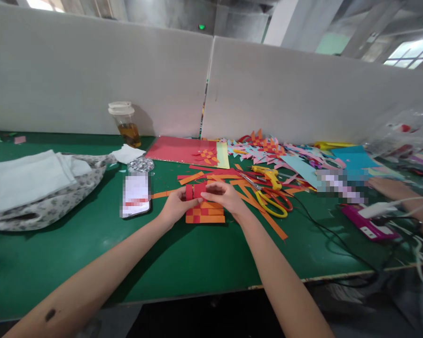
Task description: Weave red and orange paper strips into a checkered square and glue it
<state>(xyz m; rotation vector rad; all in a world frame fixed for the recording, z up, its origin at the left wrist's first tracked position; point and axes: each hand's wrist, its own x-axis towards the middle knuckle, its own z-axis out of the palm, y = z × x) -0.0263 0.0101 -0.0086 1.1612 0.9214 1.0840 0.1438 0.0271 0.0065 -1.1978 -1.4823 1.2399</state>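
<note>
Step in hand looks like weaving paper strips. Piece is the red and orange checkered paper weave (193, 218), central on the green tabletop (183, 267), directly in front of the person, between the two hands. Whether it lies fully flat, can't tell.

To do it well: keep the flat red paper strips (199, 188) at the upper part square and side by side, lift only alternate ones, and snug each crosswise strip against the row below so the checks line up. Orange ends on the right side look loose and slightly gapped, so probably worth pressing those rows together before adding more. Light pinch best; thin paper likely creases or tears if tugged. One hand should anchor the finished rows while the other works the strips.

Left hand (177, 206): nearly closed, narrow pinch, thumb laid across the weave from its left side, fingers mostly hidden behind. Right hand (225, 195): likewise narrow, fingers curled over the upper right, thumb pressing on the red strips. Both grip the same piece; exact pad contact too small to tell.

Nearby: long loose orange paper strips (270, 224) right of the piece, close to the right hand; yellow-and-orange-handled metal scissors (273, 209) just beyond; white-screened phone (136, 192), blurred, left of the left hand.
</note>
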